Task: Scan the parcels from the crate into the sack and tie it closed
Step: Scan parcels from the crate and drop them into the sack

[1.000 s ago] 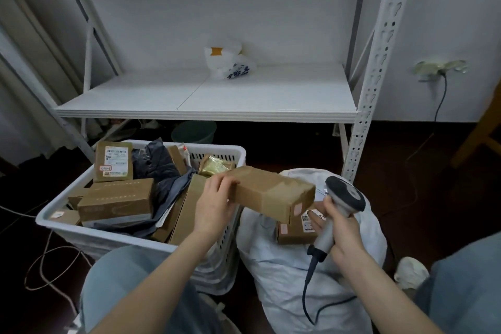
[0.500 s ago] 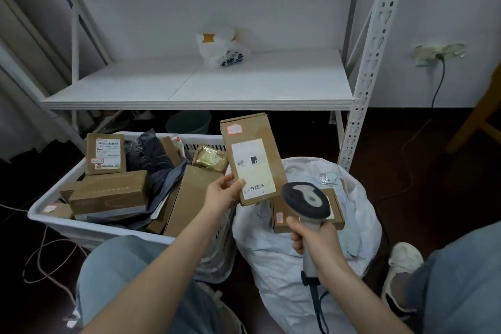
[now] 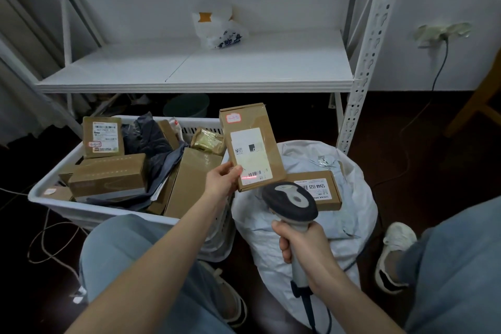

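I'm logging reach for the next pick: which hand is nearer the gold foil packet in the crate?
Left. The left hand holds a parcel close by the gold packet; the right hand grips the scanner over the sack, farther off.

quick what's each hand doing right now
Left hand: holding a cardboard parcel by its lower edge.
Right hand: gripping the scanner handle.

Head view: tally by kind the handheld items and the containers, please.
Flat brown cardboard parcel, in left hand: 1
Grey handheld barcode scanner, in right hand: 1
White slatted plastic crate: 1
White woven sack: 1
Total: 4
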A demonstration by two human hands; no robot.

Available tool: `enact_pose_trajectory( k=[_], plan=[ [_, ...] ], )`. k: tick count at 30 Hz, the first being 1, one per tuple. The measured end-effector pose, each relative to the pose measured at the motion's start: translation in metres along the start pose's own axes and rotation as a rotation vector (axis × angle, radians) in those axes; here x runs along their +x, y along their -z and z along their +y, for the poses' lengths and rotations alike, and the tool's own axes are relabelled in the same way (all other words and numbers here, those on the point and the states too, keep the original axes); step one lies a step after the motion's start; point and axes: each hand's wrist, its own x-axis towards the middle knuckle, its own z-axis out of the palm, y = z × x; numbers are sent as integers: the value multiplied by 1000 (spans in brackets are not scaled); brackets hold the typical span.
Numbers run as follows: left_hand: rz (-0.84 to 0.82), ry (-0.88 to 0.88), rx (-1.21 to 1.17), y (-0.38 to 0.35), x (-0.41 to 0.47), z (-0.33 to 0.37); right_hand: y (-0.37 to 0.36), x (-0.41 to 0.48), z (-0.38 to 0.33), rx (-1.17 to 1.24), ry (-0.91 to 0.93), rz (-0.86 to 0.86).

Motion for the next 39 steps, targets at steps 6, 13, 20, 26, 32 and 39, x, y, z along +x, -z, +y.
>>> enact_pose_trajectory(
  k=[6, 13, 20, 26, 32, 39],
  plan=[
    [4, 2, -7, 3, 1, 0, -1, -2, -1, -19, 3, -11],
    [14, -8, 26, 5, 2, 0, -3, -2, -1, -33, 15, -22],
    [22, -8, 64, 8, 5, -2, -4, 1, 1, -11, 12, -35],
    [29, 8, 92, 8, 13, -8, -4, 11, 7, -11, 10, -39],
    [-56, -44, 418, -5, 46, -17, 13, 50, 12, 23, 2, 97],
    [-349, -129, 968, -78, 114, -29, 67, 130, 5, 57, -7, 313]
  ],
)
